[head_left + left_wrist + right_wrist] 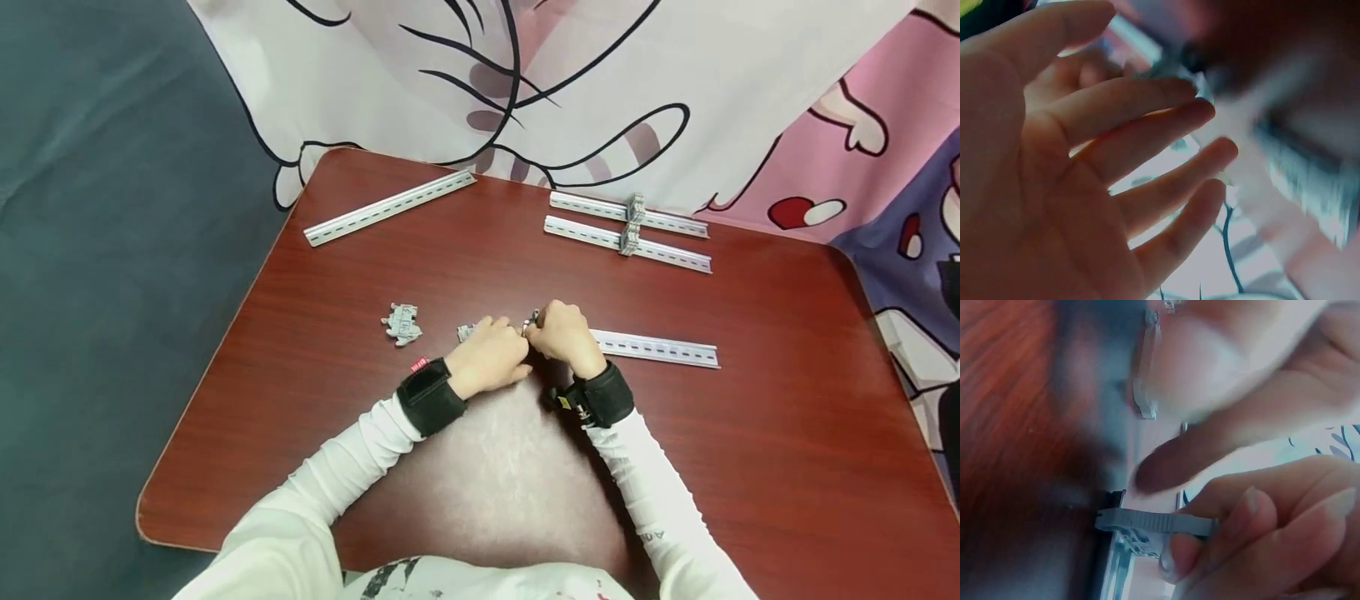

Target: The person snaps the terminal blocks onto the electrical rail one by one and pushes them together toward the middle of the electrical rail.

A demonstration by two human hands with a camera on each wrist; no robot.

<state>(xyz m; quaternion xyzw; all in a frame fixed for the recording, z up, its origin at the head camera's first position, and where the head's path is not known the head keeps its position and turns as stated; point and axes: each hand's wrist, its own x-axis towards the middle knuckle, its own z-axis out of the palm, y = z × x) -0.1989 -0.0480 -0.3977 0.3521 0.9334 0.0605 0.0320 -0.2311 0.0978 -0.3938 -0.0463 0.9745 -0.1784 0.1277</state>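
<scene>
Both hands meet at the middle of the dark red table. My right hand curls its fingers round a small grey terminal block and holds it at the left end of a slotted metal rail that runs off to the right. Beside it, my left hand has straight, spread fingers that hold nothing. One of those fingers reaches toward the block in the blurred right wrist view. Whether it touches the block is unclear.
A loose grey block lies left of the hands; another peeks out from behind the left hand. A long rail lies at the back left. Two rails at the back right carry blocks. A cartoon-print cloth hangs beyond.
</scene>
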